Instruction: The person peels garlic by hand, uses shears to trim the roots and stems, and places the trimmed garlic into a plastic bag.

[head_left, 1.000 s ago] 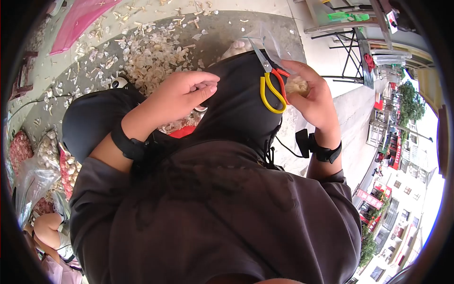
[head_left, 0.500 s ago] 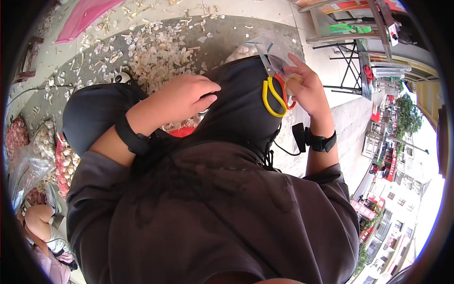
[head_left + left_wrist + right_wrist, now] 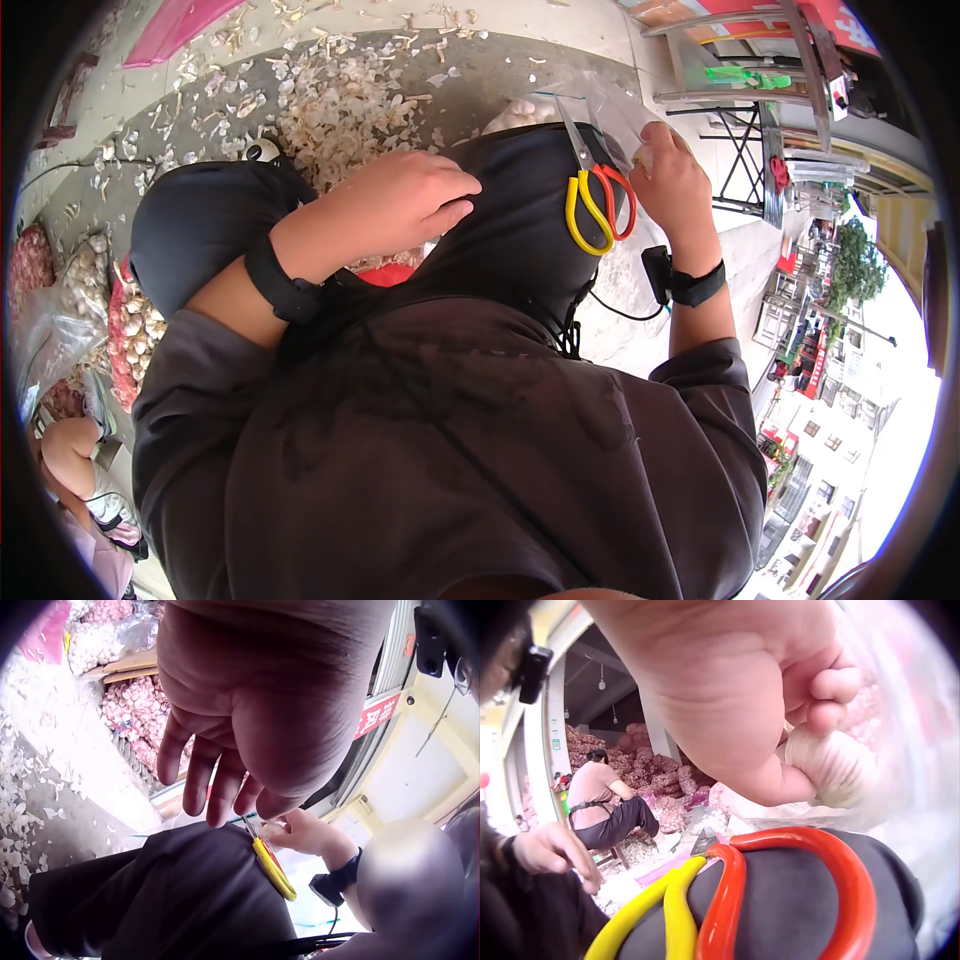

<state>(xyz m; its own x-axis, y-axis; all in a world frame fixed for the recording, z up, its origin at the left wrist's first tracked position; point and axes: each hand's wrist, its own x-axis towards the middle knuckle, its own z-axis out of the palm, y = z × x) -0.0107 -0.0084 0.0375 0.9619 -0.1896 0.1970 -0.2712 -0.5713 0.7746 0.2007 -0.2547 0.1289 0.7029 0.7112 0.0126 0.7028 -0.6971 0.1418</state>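
Note:
In the head view my left hand [image 3: 385,208] hovers over the lap, fingers loosely extended; the left wrist view shows its palm [image 3: 262,705] with nothing held. My right hand [image 3: 678,190], beyond the right thigh, pinches a pale garlic bulb [image 3: 832,769] between thumb and fingers, seen best in the right wrist view. Scissors with one yellow and one red handle [image 3: 592,215] lie on the dark trousers over the right thigh, blades pointing away and slightly apart. A clear plastic bag [image 3: 605,100] is beside the right hand, past the knee.
Garlic skins [image 3: 345,115] litter the ground ahead. Net bags of garlic [image 3: 135,335] stand at the left, near another seated person [image 3: 75,450]. Pale bulbs [image 3: 522,113] sit beyond the right knee. A metal-legged table [image 3: 740,150] is at the far right.
My right hand has moved away from the scissors, outward to the right, with the garlic bulb. My left hand has barely moved; its fingers are a little straighter.

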